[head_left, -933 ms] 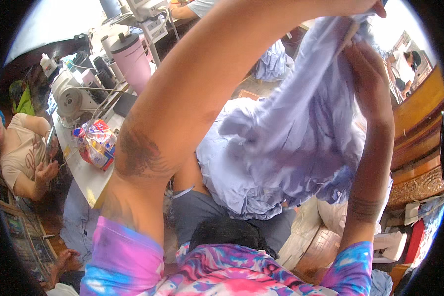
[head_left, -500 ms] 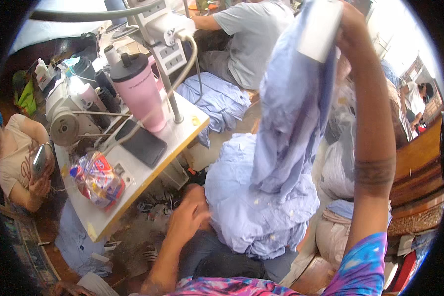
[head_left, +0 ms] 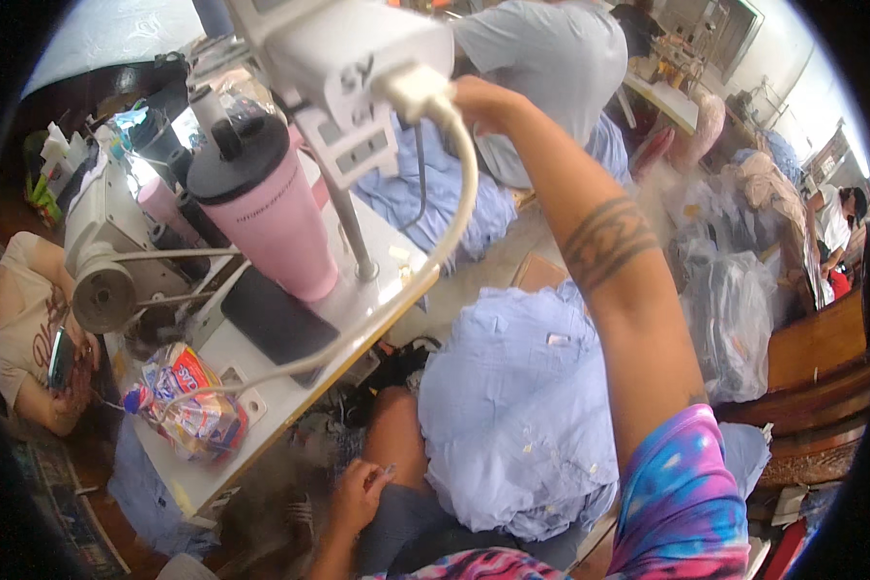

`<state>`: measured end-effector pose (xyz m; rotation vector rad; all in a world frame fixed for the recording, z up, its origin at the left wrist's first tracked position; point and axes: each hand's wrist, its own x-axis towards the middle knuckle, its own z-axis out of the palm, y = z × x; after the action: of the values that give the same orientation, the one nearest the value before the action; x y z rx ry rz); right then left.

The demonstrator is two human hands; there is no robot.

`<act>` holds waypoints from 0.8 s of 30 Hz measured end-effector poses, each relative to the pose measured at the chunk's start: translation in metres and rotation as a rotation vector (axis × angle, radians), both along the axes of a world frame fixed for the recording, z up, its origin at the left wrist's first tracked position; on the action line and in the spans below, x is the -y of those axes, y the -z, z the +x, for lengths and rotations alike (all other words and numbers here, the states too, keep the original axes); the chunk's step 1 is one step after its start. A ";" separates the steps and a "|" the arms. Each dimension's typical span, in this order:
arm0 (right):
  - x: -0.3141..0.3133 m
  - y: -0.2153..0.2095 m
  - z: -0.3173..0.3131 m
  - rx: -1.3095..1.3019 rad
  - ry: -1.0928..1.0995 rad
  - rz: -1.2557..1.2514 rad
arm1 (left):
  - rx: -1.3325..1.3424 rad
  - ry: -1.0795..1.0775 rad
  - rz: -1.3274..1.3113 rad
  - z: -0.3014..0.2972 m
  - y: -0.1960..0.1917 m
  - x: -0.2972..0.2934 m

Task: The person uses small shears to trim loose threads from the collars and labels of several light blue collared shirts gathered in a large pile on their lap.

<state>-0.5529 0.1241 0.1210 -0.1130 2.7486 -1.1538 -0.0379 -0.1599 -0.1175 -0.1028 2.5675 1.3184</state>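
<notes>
Well, the right hand [head_left: 490, 104], upper centre, might snag the cord [head_left: 469, 174] and tip the tumbler [head_left: 275, 222]; I can't tell its grip, nor the left hand's [head_left: 361, 495].

The cloth pile [head_left: 512, 387] is pale blue, the sleeve [head_left: 681, 498] pink-and-blue tie-dye.

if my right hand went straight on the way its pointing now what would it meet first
Probably the white plug on the outlet box: your right hand points toward the picture's left, beside that plug. Depth is unclear, so it might pass behind.
</notes>
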 end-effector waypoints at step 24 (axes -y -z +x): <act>-0.114 0.193 0.666 -0.067 1.023 -0.677 | -0.547 0.592 -0.084 -0.063 -0.088 -0.195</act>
<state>0.1133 0.2379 -0.0722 1.3091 2.2777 -2.2597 -0.1005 0.0348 -0.0298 1.0513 2.7243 1.1020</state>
